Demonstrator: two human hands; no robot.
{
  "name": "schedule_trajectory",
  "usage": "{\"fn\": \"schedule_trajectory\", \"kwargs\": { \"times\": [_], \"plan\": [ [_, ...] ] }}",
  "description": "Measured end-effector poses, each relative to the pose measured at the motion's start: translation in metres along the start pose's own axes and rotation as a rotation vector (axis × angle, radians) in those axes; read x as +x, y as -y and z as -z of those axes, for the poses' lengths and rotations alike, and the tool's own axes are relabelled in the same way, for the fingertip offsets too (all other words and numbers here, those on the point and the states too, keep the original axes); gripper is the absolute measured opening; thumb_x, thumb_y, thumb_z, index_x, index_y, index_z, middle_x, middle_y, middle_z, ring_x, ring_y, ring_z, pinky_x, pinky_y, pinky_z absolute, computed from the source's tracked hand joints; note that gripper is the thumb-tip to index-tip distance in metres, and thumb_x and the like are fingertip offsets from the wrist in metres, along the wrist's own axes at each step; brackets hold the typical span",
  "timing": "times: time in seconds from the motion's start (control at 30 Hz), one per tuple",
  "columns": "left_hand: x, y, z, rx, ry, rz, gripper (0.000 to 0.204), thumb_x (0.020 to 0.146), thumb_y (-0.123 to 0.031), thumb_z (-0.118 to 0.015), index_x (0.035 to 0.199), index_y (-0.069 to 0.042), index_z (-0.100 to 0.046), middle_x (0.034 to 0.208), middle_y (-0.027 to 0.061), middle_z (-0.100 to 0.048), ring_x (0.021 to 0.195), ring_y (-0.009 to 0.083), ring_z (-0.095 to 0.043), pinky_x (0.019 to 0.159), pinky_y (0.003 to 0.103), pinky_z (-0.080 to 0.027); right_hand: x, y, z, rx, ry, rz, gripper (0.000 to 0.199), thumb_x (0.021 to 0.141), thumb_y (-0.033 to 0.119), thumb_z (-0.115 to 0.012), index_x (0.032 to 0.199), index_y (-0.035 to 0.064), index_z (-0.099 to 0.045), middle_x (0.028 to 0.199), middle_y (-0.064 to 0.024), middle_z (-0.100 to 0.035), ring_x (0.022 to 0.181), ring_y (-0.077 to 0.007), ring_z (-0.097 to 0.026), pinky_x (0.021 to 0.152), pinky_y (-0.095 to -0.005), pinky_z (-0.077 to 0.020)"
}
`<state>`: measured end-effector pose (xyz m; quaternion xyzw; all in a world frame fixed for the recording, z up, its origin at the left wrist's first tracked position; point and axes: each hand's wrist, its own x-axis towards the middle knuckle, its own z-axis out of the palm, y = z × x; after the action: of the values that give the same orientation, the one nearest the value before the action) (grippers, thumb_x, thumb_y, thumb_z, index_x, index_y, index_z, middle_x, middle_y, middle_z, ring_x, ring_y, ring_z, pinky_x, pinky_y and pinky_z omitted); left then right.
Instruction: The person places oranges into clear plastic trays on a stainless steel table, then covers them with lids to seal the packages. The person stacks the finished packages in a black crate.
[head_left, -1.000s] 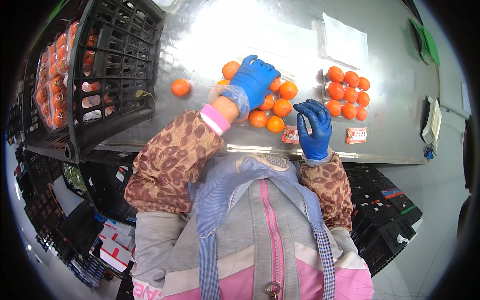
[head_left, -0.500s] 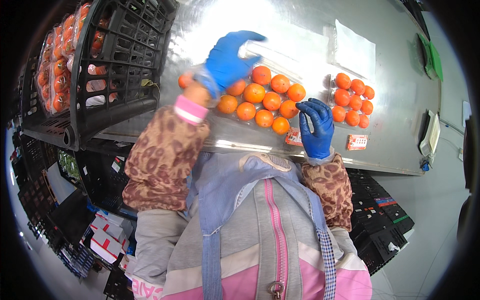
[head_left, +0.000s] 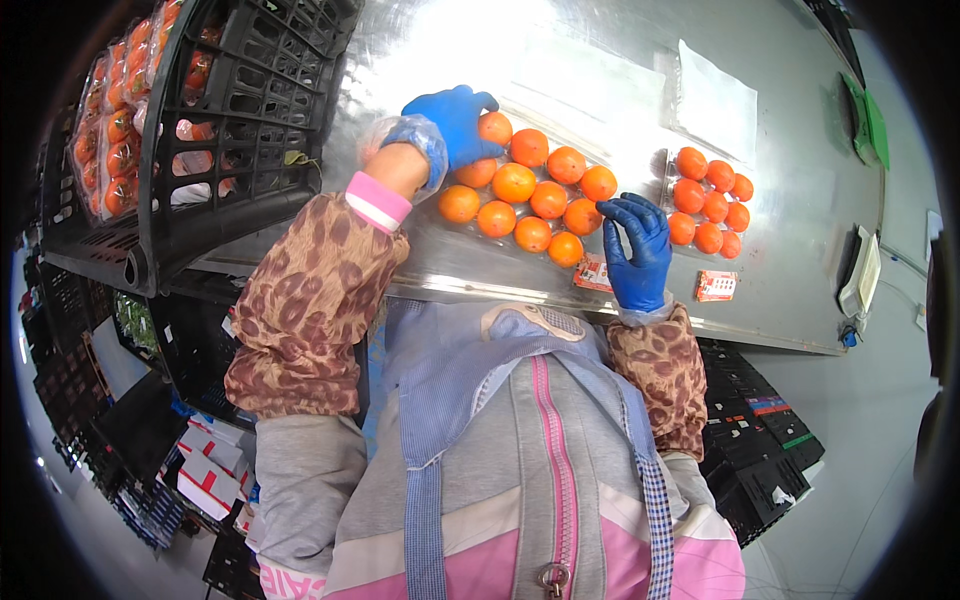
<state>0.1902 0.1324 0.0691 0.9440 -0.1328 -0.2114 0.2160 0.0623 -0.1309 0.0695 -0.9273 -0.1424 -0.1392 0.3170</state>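
My left hand [head_left: 447, 124], in a blue glove with a clear plastic cuff, curls thumb and fingers around an orange-red tomato [head_left: 494, 127]. That tomato is at the upper left corner of a group of tomatoes [head_left: 548, 199] set in rows in a clear plastic tray. My right hand [head_left: 636, 245], also blue-gloved, rests by the group's right side. Its fingers are bent, a gap shows between them and the thumb, and the fingertips are close to the rightmost tomatoes. Whether they touch the tray cannot be made out.
A second tray of smaller red tomatoes [head_left: 714, 206] lies to the right on the metal table [head_left: 800, 200]. White sheets [head_left: 716, 100] lie beyond it, and printed cards [head_left: 716, 286] nearer. A black crate [head_left: 240, 130] holding packed tomatoes stands at left; stacked black crates [head_left: 750, 430] are at lower right.
My left hand has come down and slightly left, and its fingers have closed around a tomato. My right hand has barely moved. The loose tomato at far left is no longer visible.
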Motion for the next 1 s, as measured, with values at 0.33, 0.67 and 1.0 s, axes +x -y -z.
{"fn": "schedule_trajectory", "kwargs": {
  "times": [0.33, 0.67, 1.0],
  "plan": [
    [0.005, -0.003, 0.006, 0.13, 0.031, -0.079, 0.047, 0.074, -0.039, -0.068, 0.116, -0.019, -0.062, 0.107, 0.0092, -0.065, 0.094, 0.0295, -0.064, 0.083, 0.038, -0.051, 0.021, 0.009, -0.016, -0.065, 0.162, 0.075, 0.036, 0.068, 0.017, -0.076, 0.102, 0.01, -0.065, 0.107, -0.0083, -0.06, 0.108, -0.0343, -0.054, 0.086, -0.0449, -0.0459],
    [-0.012, 0.029, 0.009, -0.716, 0.025, 0.023, 0.045, 0.085, -0.033, -0.061, 0.121, -0.007, -0.058, 0.111, 0.0113, -0.064, 0.1, 0.0203, -0.063, 0.085, 0.032, -0.05, 0.043, 0.017, -0.022, -0.29, 0.333, 0.217, 0.039, 0.064, 0.017, -0.075, 0.101, 0.0114, -0.065, 0.132, -0.0103, -0.048, 0.124, -0.0357, -0.042, 0.091, -0.0449, -0.0439],
    [-0.05, 0.038, -0.026, -1.798, 0.179, -0.057, 0.048, 0.093, -0.03, -0.051, 0.13, 0.001, -0.047, 0.122, 0.0136, -0.057, 0.104, 0.0253, -0.06, 0.09, 0.038, -0.049, 0.067, 0.01, -0.027, -0.298, 0.623, 0.285, 0.043, 0.065, 0.023, -0.074, 0.103, 0.0078, -0.064, 0.14, -0.0118, -0.04, 0.134, -0.0315, -0.032, 0.1, -0.042, -0.0389]
  ]
}}
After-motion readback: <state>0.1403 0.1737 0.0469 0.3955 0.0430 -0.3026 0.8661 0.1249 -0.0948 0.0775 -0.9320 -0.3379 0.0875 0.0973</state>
